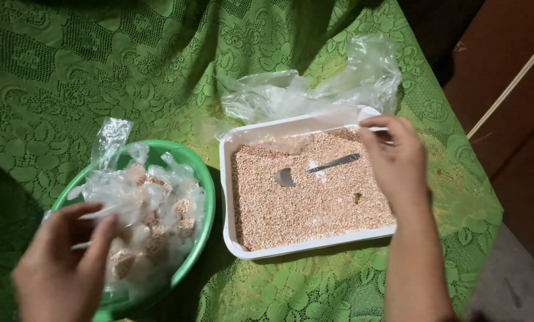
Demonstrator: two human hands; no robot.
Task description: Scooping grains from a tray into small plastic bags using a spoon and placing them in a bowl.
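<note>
My left hand (61, 262) rests at the near rim of a green bowl (198, 173), fingers touching the small clear bags of grain (150, 209) piled in it. My right hand (395, 158) hovers at the far right corner of a white rectangular tray (226, 197), thumb and fingers pinched on a thin edge of clear plastic. The tray holds a flat layer of pale grain (302, 206). A metal spoon (314, 170) lies on the grain, bowl end to the left.
A heap of loose clear plastic bags (314, 89) lies behind the tray. Everything stands on a green lace tablecloth (70, 65). The table's right edge drops to a brown floor (511, 119) at the right.
</note>
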